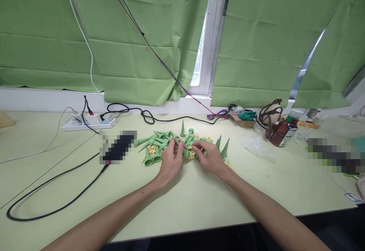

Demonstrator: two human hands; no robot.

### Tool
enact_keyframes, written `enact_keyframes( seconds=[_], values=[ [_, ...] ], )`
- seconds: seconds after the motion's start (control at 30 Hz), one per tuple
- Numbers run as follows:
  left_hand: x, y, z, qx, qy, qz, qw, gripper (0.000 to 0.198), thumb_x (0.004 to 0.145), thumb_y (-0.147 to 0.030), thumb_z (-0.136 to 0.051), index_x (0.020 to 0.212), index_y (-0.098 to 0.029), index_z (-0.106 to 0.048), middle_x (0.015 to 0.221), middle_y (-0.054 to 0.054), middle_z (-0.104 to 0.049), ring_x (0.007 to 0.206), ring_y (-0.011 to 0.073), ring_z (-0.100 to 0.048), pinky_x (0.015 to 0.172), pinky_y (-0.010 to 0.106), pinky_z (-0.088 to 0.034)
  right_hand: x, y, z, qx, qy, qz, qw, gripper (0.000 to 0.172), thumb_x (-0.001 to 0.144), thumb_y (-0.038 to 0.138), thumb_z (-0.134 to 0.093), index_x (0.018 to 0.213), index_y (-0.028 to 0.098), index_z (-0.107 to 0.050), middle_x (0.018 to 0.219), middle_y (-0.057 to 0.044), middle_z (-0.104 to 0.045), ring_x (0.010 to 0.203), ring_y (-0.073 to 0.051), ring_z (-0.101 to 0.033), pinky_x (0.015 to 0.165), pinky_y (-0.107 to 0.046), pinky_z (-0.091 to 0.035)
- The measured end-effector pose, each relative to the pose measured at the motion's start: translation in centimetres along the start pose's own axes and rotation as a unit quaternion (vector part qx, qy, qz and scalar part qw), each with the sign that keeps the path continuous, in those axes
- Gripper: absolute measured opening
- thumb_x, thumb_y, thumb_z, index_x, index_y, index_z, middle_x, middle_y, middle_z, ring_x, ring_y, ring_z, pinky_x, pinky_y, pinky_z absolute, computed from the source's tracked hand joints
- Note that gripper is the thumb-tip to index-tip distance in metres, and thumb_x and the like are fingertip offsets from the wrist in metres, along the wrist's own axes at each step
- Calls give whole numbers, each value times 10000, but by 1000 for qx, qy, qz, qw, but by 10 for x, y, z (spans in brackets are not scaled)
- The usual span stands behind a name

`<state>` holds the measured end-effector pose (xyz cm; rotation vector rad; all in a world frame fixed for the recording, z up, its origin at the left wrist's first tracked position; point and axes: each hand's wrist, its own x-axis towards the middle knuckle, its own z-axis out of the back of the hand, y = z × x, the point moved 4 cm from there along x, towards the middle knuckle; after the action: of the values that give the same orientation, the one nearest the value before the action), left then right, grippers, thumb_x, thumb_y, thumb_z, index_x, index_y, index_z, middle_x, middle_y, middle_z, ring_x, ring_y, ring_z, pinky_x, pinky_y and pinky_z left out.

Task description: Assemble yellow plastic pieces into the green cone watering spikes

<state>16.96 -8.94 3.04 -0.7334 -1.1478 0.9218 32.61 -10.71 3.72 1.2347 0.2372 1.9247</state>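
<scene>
A heap of green plastic cone spikes [148,158] and small yellow pieces [152,151] lies on the table in front of me. My left hand [172,158] is closed around one green cone spike [176,141], at the near side of the heap. Just to its right, my right hand [210,156] pinches what looks like a small yellow piece [193,147] between thumb and fingertips. The two hands are close together over the heap. Several cones stand upright, including one green cone [183,128] behind the hands and another cone [225,149] right of my right hand.
On the left are a white power strip [88,122], a dark blurred device [121,146] and a looped black cable [54,179]. To the right lie a clear plastic bag [258,148], a brown bottle [282,133] and a small cardboard box [242,121]. Green curtains [137,46] hang behind.
</scene>
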Motion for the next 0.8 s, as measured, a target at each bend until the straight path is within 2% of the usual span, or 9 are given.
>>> enact_keyframes(
  seconds=[0.3, 0.8],
  values=[
    [-1, 1, 0, 5, -1, -5, 1000, 242, 983, -438, -433, 908, -211, -475, 906, 8, -665, 498, 85, -466, 502, 239, -389, -1, 3, -3, 9, 24, 8, 1000, 153, 963, 213, -500, 922, 191, -647, 793, -40, -676, 666, -165, -588, 625, -284, -475],
    [-2, 2, -1, -4, 4, -4, 1000, 251, 987, -451, -431, 911, -215, -471, 889, -2, -642, 509, 81, -452, 508, 233, -380, -2, 2, -5, 6, 30, 13, 999, 125, 950, 173, -517, 925, 185, -638, 778, -29, -665, 651, -153, -579, 627, -274, -460]
  ],
)
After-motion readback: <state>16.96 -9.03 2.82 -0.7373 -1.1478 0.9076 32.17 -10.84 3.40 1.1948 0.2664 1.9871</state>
